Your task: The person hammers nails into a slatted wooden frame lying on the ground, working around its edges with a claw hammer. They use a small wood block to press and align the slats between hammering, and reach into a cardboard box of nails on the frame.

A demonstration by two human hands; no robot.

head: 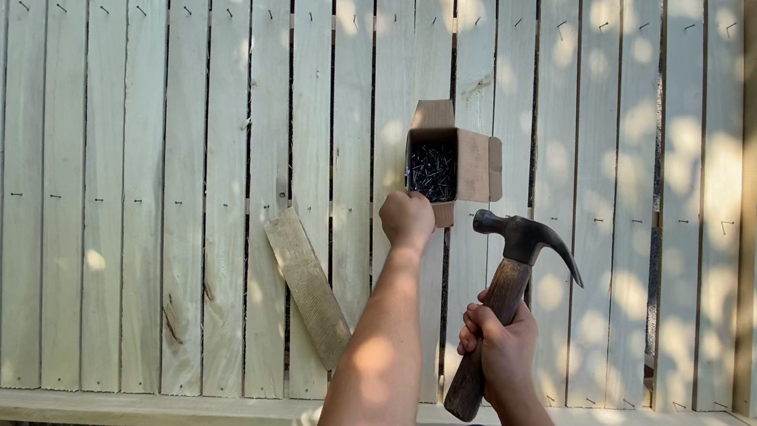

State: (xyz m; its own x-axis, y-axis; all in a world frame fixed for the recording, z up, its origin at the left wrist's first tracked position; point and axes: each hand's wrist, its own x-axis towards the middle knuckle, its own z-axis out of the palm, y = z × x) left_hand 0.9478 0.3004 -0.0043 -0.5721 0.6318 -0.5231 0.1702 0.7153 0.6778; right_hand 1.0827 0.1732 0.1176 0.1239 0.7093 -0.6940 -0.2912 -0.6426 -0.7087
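We see pale, rough-sawn wooden slats (190, 172), a matt brown cardboard box (477, 165) of dark metal nails (434, 170) at twelve o'clock from the hammer (504, 300), with its dull metal head and worn wooden handle.

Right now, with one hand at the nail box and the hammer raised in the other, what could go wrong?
1. The left hand presses at the edge of the open cardboard nail box; a nudge could tip it and drop nails through the gaps in the slatted wooden panel.
2. The claw hammer in the right hand hovers close to the left forearm; a swing might clip it.
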